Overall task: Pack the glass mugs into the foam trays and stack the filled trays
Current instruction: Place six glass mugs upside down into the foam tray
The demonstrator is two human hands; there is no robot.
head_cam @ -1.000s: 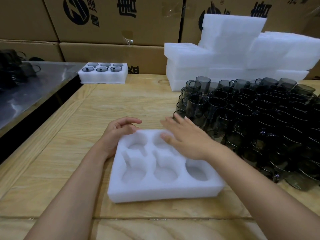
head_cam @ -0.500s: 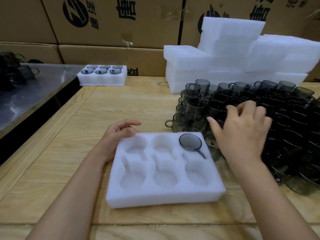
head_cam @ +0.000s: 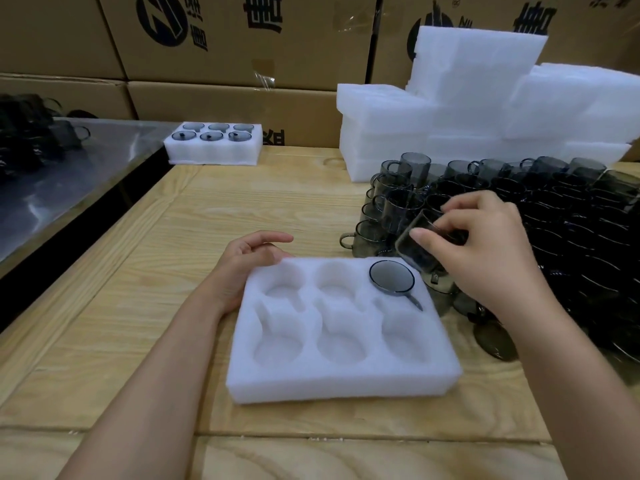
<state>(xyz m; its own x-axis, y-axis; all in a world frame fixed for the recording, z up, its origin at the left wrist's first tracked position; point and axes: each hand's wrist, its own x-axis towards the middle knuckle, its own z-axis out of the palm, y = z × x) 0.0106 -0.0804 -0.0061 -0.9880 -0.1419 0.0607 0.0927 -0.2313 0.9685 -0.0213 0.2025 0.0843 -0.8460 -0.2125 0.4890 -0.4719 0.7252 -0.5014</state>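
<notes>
A white foam tray (head_cam: 341,379) with six round pockets lies on the wooden table in front of me. One smoky glass mug (head_cam: 392,277) sits in its far right pocket, handle pointing toward me. My left hand (head_cam: 247,263) rests against the tray's far left corner, fingers loosely apart, holding nothing. My right hand (head_cam: 485,258) grips a second glass mug (head_cam: 417,247), tilted, just above the tray's far right corner. A dense crowd of dark glass mugs (head_cam: 540,216) fills the table to the right.
Stacks of empty white foam trays (head_cam: 485,109) stand at the back right. A filled foam tray (head_cam: 213,145) sits at the back left. Cardboard boxes (head_cam: 235,36) line the rear. A steel table (head_cam: 65,168) with more mugs lies on the left.
My right hand set one mug in the far right pocket, reached into the pile and has lifted another mug toward the tray. My left hand stayed at the tray corner.
</notes>
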